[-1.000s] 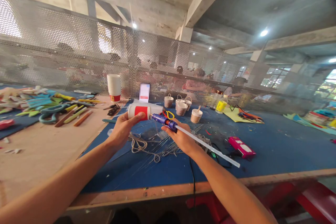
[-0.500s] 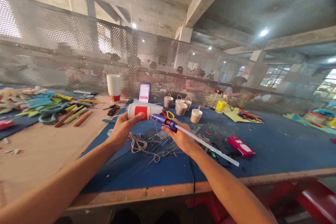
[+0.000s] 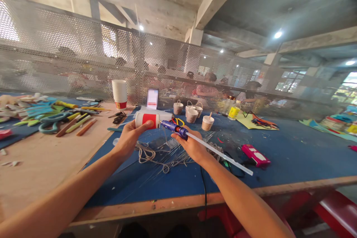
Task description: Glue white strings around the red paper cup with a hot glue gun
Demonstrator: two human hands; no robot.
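Note:
My left hand (image 3: 128, 138) is closed round a white paper cup with a red band (image 3: 152, 118), held on its side above the blue table mat (image 3: 292, 152). My right hand (image 3: 192, 146) grips a blue glue gun (image 3: 174, 128) whose nozzle points at the cup's base. A long clear glue stick (image 3: 223, 154) juts back from the gun over my right wrist. Under both hands lies a tangle of tan cord (image 3: 147, 153) among thin glue strands.
Small cord-wrapped cups (image 3: 192, 113) stand behind my hands. A stack of white cups (image 3: 119, 93) and coloured craft pieces (image 3: 52, 113) lie at the left. A pink box (image 3: 256, 155) rests at the right. A perforated metal screen (image 3: 83, 59) backs the table; people sit beyond it.
Both hands hold the same pose; only the view has shifted slightly.

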